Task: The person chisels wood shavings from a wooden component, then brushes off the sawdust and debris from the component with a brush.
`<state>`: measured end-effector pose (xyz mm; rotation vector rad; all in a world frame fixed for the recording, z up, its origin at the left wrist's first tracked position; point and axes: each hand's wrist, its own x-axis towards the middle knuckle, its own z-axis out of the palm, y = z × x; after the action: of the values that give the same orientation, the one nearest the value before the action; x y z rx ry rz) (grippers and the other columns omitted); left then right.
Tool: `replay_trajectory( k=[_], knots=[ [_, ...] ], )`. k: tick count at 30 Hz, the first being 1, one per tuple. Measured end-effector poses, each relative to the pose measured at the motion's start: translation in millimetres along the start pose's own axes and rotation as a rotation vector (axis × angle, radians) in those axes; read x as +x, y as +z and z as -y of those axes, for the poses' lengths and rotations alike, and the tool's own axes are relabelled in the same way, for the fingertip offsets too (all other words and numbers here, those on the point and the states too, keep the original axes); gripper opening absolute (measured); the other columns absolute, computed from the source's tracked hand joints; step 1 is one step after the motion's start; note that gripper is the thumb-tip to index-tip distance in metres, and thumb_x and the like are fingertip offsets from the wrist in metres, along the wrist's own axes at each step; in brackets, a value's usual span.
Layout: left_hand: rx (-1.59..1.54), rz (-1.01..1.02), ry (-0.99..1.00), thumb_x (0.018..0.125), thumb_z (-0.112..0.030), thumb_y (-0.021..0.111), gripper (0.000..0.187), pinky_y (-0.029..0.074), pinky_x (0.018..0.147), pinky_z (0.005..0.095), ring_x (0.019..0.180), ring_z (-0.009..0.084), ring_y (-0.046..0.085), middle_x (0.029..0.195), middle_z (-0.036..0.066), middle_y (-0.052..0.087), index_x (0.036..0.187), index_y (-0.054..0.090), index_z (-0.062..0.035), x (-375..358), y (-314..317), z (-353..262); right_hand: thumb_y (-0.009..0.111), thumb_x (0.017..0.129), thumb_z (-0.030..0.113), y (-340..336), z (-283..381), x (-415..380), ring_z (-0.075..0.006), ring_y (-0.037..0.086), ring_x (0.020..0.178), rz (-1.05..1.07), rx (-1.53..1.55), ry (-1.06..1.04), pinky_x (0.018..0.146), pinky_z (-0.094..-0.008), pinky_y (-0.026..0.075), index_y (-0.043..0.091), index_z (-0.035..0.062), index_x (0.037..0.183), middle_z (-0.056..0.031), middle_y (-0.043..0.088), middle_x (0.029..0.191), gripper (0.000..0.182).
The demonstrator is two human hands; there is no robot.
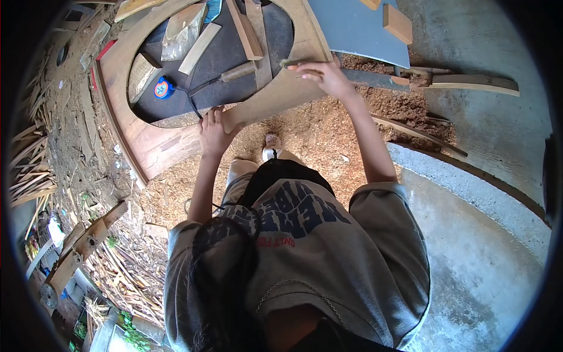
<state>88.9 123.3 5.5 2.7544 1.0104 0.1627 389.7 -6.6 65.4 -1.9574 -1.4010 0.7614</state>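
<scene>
My left hand (215, 132) rests on the near edge of a wooden board (161, 148) with a large oval opening, its fingers bent over the edge. Toward the board's right side, my right hand (319, 75) has its fingers around a small dark object (290, 62), too small to name. Inside the opening, on a dark surface (170, 109), lie a blue tape measure (164, 88), a tool with a wooden handle (238, 71), a pale wood strip (200, 48), a longer wooden bar (245, 30) and rough wood blocks (183, 32).
A grey-blue panel (363, 29) with a wood block (397, 24) on it is at the upper right. Sawdust (404, 111) and long wood strips (419, 136) lie on the right, beside a concrete ledge (469, 182). Wood scraps (117, 264) cover the ground at left.
</scene>
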Motion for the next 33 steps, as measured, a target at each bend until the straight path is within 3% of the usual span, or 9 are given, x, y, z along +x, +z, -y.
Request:
replay_trajectory(
  k=[5,8,10,11,15,18,20,28,33],
  knots=[
    [0.08,0.094,-0.02,0.064,-0.04,0.073,0.071,0.031,0.097,0.0412,0.108,0.0237,0.047,0.117,0.008,0.048,0.12,0.046,-0.0059,-15.9,3.2,9.4,0.059,0.08,0.015,-9.6,17.6,-74.3,-0.0214,0.061,0.096,0.159,-0.062,0.138,0.086,-0.0346,0.049,0.063,0.0157,0.107,-0.004,0.063,0.106,0.027],
    [0.136,0.054,-0.021,0.062,-0.038,0.075,0.073,0.03,0.099,0.04,0.109,0.0226,0.046,0.118,0.007,0.048,0.121,0.045,-0.0068,-18.9,10.6,14.9,0.059,0.081,0.018,-12.3,2.1,-90.3,-0.0171,0.065,0.076,0.154,-0.077,0.057,0.076,-0.0323,0.054,0.063,0.0155,0.107,-0.0032,0.063,0.107,0.027],
    [0.16,0.045,-0.036,0.062,-0.037,0.075,0.074,0.03,0.1,0.0394,0.109,0.0222,0.046,0.119,0.007,0.048,0.122,0.044,-0.0072,-19.2,8.7,15.8,0.058,0.082,0.023,-27.2,12.9,-74.2,-0.0092,0.055,0.052,0.043,-0.116,0.019,0.063,-0.0279,0.055,0.064,0.016,0.106,-0.002,0.063,0.107,0.026],
    [0.139,0.085,-0.047,0.061,-0.036,0.076,0.074,0.03,0.1,0.0389,0.109,0.0218,0.047,0.119,0.007,0.048,0.122,0.044,-0.0073,-17.7,5.2,15.4,0.055,0.084,0.025,-30.5,22.6,-61.0,-0.0042,0.039,0.041,0.059,-0.116,0.034,0.054,-0.0241,0.053,0.064,0.0167,0.105,-0.002,0.064,0.105,0.025],
    [0.11,0.112,-0.061,0.061,-0.035,0.076,0.074,0.031,0.1,0.0379,0.11,0.0213,0.047,0.118,0.006,0.05,0.122,0.044,-0.0078,-17.4,4.7,14.5,0.054,0.085,0.024,-4.7,25.1,-5.1,-0.0078,0.053,0.05,0.005,-0.138,0.03,0.06,-0.0264,0.054,0.065,0.0155,0.105,-0.0023,0.064,0.104,0.024],
    [0.126,0.146,-0.094,0.06,-0.035,0.076,0.074,0.032,0.099,0.0375,0.11,0.0212,0.047,0.118,0.006,0.05,0.122,0.045,-0.0081,-15.8,4.0,13.6,0.055,0.084,0.023,18.2,2.2,-12.9,-0.0131,0.063,0.069,0.0,-0.065,-0.187,0.069,-0.0289,0.054,0.064,0.0141,0.105,-0.0029,0.064,0.104,0.024],
    [0.117,0.132,-0.089,0.06,-0.035,0.076,0.073,0.032,0.099,0.0375,0.109,0.0212,0.048,0.117,0.006,0.05,0.121,0.045,-0.0086,-15.6,6.1,13.8,0.056,0.084,0.021,13.8,6.0,-57.4,-0.0169,0.064,0.088,0.237,0.014,-0.037,0.076,-0.0306,0.053,0.064,0.0125,0.104,-0.0024,0.064,0.105,0.023],
    [0.122,0.124,-0.092,0.059,-0.032,0.078,0.073,0.033,0.098,0.0366,0.109,0.0212,0.048,0.117,0.006,0.05,0.121,0.046,-0.0089,-16.2,7.7,12.8,0.055,0.084,0.025,-18.8,46.5,-22.9,-0.0163,0.064,0.087,0.234,-0.096,0.097,0.071,-0.0303,0.053,0.063,0.0137,0.106,-0.0019,0.065,0.103,0.027],
    [0.126,0.106,-0.097,0.058,-0.031,0.078,0.073,0.034,0.097,0.0365,0.108,0.0209,0.048,0.115,0.005,0.051,0.12,0.046,-0.0088,-15.5,9.5,15.0,0.058,0.082,0.02,26.9,-7.2,-9.5,-0.0182,0.064,0.087,0.113,-0.068,-0.13,0.08,-0.0318,0.05,0.065,0.0135,0.104,-0.0033,0.064,0.105,0.023]
  ],
)
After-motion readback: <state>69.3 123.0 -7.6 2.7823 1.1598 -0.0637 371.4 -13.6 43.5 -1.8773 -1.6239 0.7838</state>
